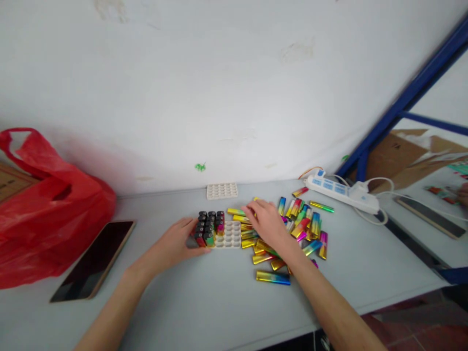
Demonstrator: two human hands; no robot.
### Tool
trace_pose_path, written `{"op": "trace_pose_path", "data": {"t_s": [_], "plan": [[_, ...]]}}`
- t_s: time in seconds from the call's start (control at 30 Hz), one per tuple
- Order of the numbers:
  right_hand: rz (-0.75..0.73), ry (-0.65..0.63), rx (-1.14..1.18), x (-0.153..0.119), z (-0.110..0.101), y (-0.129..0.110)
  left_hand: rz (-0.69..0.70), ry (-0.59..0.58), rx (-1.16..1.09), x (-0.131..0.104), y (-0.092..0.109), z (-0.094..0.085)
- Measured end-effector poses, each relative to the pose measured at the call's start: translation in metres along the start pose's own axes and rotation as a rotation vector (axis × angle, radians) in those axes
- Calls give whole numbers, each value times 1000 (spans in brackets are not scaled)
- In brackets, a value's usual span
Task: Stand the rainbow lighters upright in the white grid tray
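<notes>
Remote view: the counter point(219, 307) carries a loose pile of shiny coloured casings point(301, 227), right of centre. My right hand point(266, 222), fingers bent, is over the pile's left side; grip, I cannot tell. My left hand point(175, 241) has fingers closed round the left end of the white tray point(228, 236). Black-topped pieces point(210, 224) stand upright there; right-hand cells bare. I judge it half filled.

Right hand point(266, 222), palm out of sight
</notes>
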State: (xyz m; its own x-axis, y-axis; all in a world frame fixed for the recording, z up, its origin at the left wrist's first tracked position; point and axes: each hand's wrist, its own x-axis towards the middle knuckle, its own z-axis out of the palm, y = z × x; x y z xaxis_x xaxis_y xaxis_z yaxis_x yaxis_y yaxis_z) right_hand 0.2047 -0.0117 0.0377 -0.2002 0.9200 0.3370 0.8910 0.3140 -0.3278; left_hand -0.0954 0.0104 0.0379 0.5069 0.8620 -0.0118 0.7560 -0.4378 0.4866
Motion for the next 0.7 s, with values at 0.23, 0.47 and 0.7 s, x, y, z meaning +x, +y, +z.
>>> {"op": "trace_pose_path", "data": {"t_s": [0.23, 0.47, 0.7], "plan": [[373, 5, -274, -3, -6, 57, -35, -19, 21, 0, 5, -2], [355, 74, 8, 3, 0, 68, -44, -29, 14, 1, 3, -1], [396, 293, 958, 15, -3, 44, -9, 4, 1, 1, 2, 0]]}}
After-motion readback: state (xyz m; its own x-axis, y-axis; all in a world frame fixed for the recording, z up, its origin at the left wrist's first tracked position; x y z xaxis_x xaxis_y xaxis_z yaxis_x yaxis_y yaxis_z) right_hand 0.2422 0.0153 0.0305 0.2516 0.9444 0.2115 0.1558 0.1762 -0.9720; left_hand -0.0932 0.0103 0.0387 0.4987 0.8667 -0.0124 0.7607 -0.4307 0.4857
